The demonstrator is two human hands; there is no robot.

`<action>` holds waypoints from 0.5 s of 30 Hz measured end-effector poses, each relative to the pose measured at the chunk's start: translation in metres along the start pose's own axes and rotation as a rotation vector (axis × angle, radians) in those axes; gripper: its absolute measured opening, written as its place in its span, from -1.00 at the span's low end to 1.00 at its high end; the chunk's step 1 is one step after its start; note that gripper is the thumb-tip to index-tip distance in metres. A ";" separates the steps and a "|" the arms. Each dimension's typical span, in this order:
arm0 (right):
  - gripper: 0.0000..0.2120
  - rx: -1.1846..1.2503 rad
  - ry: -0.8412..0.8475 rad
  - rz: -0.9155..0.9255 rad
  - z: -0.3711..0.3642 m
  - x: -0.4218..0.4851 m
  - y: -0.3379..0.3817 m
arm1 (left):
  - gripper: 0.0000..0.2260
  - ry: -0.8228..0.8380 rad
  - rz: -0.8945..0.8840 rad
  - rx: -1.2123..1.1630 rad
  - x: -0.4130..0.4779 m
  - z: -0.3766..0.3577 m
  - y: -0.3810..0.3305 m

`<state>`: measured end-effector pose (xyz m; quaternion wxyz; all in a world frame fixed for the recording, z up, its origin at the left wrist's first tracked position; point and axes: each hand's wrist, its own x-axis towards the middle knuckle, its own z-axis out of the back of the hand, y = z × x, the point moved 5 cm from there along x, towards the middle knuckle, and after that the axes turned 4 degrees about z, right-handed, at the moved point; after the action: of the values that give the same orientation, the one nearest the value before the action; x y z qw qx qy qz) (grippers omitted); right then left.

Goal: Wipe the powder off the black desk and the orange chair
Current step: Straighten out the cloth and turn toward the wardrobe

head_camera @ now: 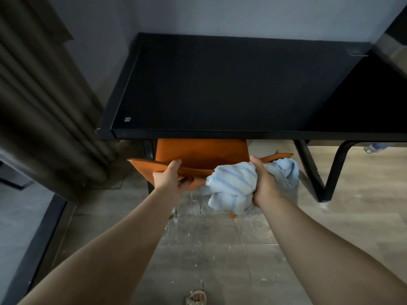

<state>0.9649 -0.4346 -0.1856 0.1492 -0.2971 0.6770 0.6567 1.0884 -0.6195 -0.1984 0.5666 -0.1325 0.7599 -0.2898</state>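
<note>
A person stands over a smooth orange chair (pixel 198 164) tucked under a black glass-topped desk (pixel 231 89), both arms reaching forward. The left hand (pixel 170 179) grips the top edge of the chair's curved backrest at about 10 o'clock from the cloth, thumb over the rim and fingers curled beneath, apparently to steady the chair or draw it out from under the desk. The right hand (pixel 264 186) clutches a bunched pale-blue striped terry cloth (pixel 233 186), fingers closed round its folds, pressing it against the backrest's upper edge at roughly 2 o'clock from the left hand; holding it wadded likely gives a firm pad for rubbing the narrow rim.

The desk fills the frame from 11 to 2 o'clock, its dark top showing no obvious powder from this angle, suggesting that surface is done. The chair sits at centre, seat hidden under the desk. White powder speckles the grey tiled floor (pixel 209 249) toward 6 o'clock. Brown pleated curtains (pixel 44 106) hang at 9 o'clock. A plastic bottle (pixel 374 148) lies on the floor at 3 o'clock.
</note>
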 end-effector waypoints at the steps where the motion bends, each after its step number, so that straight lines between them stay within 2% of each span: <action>1: -0.47 0.007 0.028 -0.014 0.002 -0.002 -0.001 | -0.59 -0.020 0.008 -0.006 -0.004 -0.001 0.003; 3: -0.44 0.000 0.050 -0.028 0.010 -0.005 -0.003 | -0.61 -0.054 0.047 0.039 -0.014 -0.009 0.011; 5: -0.46 0.029 0.053 -0.024 0.018 -0.011 -0.001 | -0.65 -0.022 0.161 0.132 -0.028 -0.022 0.023; 8: -0.51 0.074 0.037 0.022 0.043 -0.020 0.016 | -0.68 0.201 0.324 0.270 -0.064 -0.058 0.049; 11: -0.58 0.093 0.047 0.098 0.077 -0.023 0.042 | -0.88 0.463 0.170 0.514 -0.099 -0.114 0.063; 13: -0.60 0.140 0.082 0.129 0.105 -0.026 0.061 | -0.75 0.546 0.055 0.669 -0.123 -0.158 0.072; 15: -0.58 0.168 0.146 0.148 0.138 -0.030 0.084 | -0.78 0.573 -0.004 0.788 -0.139 -0.196 0.084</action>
<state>0.9116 -0.2969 -0.1135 0.0747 -0.2798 0.7588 0.5834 0.9599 -0.4218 -0.1022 0.3414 0.1757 0.7176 -0.5811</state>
